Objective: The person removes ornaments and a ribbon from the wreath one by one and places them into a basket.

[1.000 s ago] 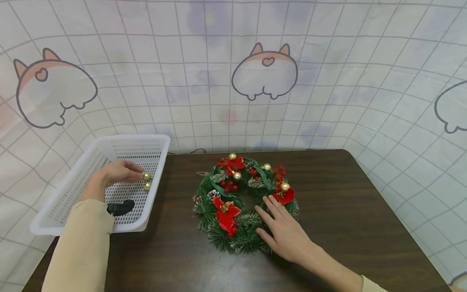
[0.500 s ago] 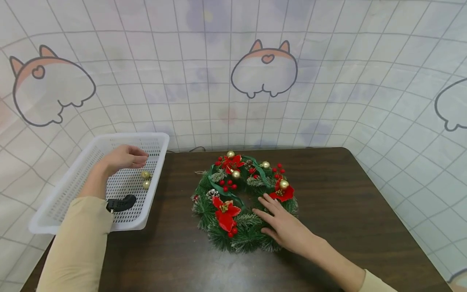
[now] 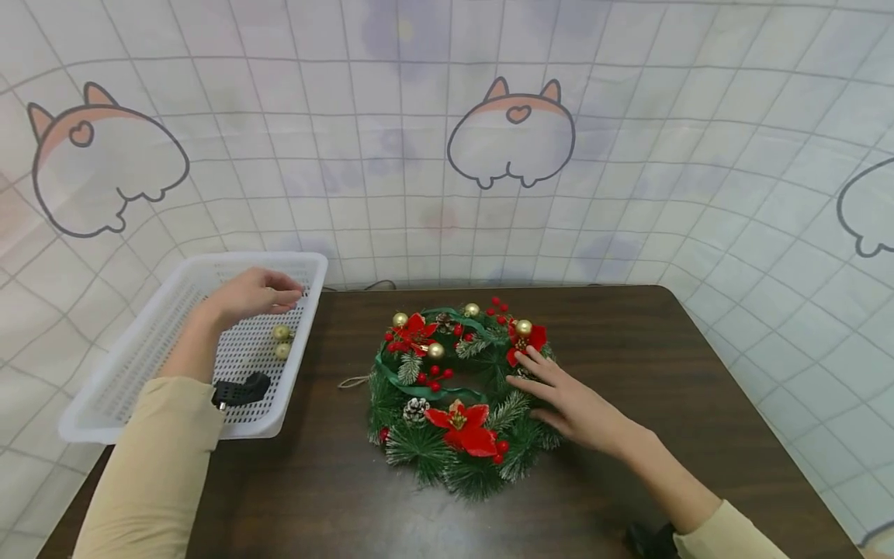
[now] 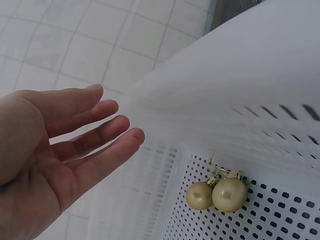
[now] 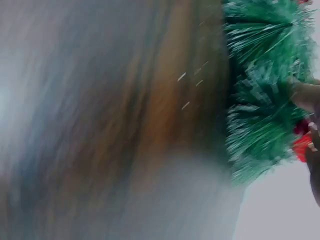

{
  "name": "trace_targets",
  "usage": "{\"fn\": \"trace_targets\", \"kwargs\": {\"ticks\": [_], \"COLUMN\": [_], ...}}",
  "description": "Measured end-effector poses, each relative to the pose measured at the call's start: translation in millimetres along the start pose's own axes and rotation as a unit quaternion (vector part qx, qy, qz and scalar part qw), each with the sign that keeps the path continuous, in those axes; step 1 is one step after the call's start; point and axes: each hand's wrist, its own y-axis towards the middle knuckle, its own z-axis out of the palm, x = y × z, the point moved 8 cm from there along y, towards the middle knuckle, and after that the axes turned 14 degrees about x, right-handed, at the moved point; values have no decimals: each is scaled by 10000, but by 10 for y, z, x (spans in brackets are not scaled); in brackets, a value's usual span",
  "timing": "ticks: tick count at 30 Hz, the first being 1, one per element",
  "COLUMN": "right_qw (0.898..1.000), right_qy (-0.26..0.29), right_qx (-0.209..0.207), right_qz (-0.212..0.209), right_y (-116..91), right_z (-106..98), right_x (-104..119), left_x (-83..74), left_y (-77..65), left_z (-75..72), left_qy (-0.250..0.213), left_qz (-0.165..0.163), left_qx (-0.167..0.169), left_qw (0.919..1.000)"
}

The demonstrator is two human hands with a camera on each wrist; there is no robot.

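My left hand [image 3: 258, 296] hovers over the right side of a white perforated basket [image 3: 307, 322], fingers relaxed and holding nothing. Two gold ball ornaments [image 4: 220, 195] lie on the basket floor below it. On the table rests a round green Christmas wreath [image 3: 419, 450] with red poinsettias [image 3: 464, 427], red berries [image 3: 434, 379], a pinecone [image 3: 415, 410], green ribbon and several gold balls [image 3: 523, 328]. My right hand [image 3: 576, 404] lies with spread, extended fingers on the wreath's right side, fingertips close to the right-hand poinsettia. The right wrist view is blurred and shows green needles beside that hand's fingers.
The basket stands at the back left of the dark wooden table [image 3: 663, 349]. A grid-patterned cloth [image 3: 391, 194] hangs behind and along the sides. A black device [image 3: 240, 390] sits by my left wrist. A loop of string [image 3: 353, 382] sticks out from the wreath's left side.
The wreath has turned counterclockwise under my right hand: its front poinsettia shifted right, its right one moved back. My left hand rose away from the gold balls, then drifted right.
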Motion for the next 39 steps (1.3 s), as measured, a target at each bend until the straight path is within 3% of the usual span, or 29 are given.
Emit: {"fn": "trace_targets", "kwargs": {"ticks": [4, 9, 15, 19, 25, 30, 33, 39], "right_qw": [9983, 9947, 9977, 9969, 9914, 9937, 9943, 9894], "right_qy": [424, 573, -82, -674, -1289, -1087, -1013, -1373], "right_qx": [-258, -700, -478, -186, -214, -167, -22, 219], "right_qz": [316, 485, 469, 348, 52, -235, -326, -424], "right_y": [-8, 121, 393, 518, 577, 564, 535, 412], "right_z": [-78, -153, -5, 160, 267, 240, 214, 82], "right_x": [131, 485, 909, 1037, 1051, 981, 890, 604], "left_x": [-66, -167, -290, -384, -514, -654, -717, -783], "left_y": [-6, 4, -8, -16, -17, 13, 48, 95], "left_z": [35, 78, 107, 125, 182, 268, 330, 446], "left_qy": [150, 430, 994, 1192, 1191, 1213, 1261, 1345], "left_qz": [-22, 79, 153, 270, 373, 507, 565, 746], "left_qx": [-58, -121, -299, -421, -460, -435, -384, -216], "left_qw": [9999, 9990, 9945, 9916, 9911, 9904, 9897, 9879]}}
